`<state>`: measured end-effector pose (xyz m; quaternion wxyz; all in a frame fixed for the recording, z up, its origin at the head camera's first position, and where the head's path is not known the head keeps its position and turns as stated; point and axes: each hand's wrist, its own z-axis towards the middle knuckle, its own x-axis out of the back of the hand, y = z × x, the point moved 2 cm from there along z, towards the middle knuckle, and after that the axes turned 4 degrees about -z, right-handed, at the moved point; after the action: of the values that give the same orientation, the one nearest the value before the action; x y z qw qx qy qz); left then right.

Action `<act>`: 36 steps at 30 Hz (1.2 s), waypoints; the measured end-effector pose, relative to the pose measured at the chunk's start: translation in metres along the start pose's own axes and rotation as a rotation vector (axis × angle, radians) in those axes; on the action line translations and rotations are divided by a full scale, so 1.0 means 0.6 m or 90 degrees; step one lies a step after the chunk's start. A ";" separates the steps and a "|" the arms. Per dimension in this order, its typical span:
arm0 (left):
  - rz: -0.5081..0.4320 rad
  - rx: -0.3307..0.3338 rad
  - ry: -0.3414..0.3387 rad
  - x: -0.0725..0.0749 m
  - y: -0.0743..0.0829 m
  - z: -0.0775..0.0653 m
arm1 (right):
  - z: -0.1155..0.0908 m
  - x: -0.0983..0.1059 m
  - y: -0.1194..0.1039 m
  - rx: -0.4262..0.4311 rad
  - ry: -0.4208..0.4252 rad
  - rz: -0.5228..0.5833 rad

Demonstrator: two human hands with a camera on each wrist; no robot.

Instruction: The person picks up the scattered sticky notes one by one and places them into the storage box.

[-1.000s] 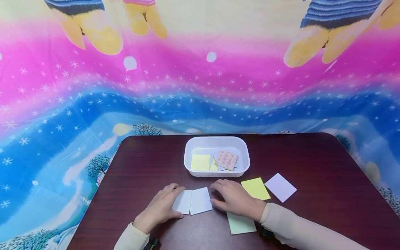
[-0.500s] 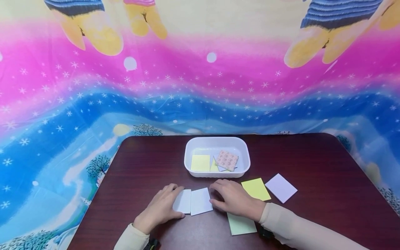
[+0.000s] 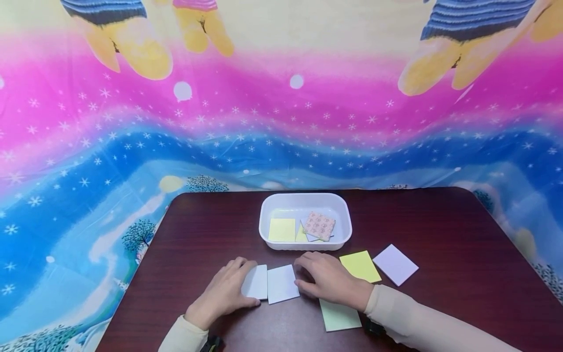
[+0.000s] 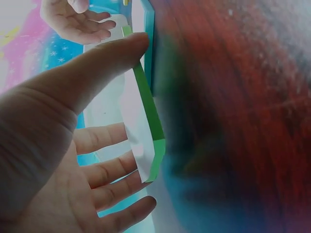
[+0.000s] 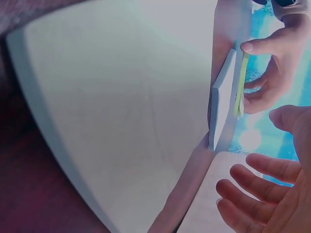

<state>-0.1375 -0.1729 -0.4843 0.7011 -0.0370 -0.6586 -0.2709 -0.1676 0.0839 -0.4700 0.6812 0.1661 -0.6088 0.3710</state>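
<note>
A left hand pinched a white, green-edged pad between thumb and fingers on a dark worktop, directly beside a white, blue-edged pad. Over the preceding second, the green-edged pad had turned slightly and slid a little farther from the person, while its neighbor stayed put. The small shift suggested a fine adjustment of the pair; whether the pinched pad had left the surface could not be told. The right hand, its fingers loosely bent and gripping nothing, lingered at the blue-edged pad's outer side, contact unclear. A pale green pad lay partly beneath the right forearm, with a yellow pad and a lilac pad beyond. Behind the pair, a white tray held a pink patterned square and a yellow square.
</note>
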 end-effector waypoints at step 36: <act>0.010 0.012 0.045 0.045 -0.002 0.015 | 0.022 0.011 -0.013 0.006 -0.015 0.001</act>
<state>-0.1462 -0.1792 -0.4577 0.7264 -0.0256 -0.6354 -0.2605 -0.1713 0.0719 -0.4591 0.6726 0.1732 -0.6154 0.3727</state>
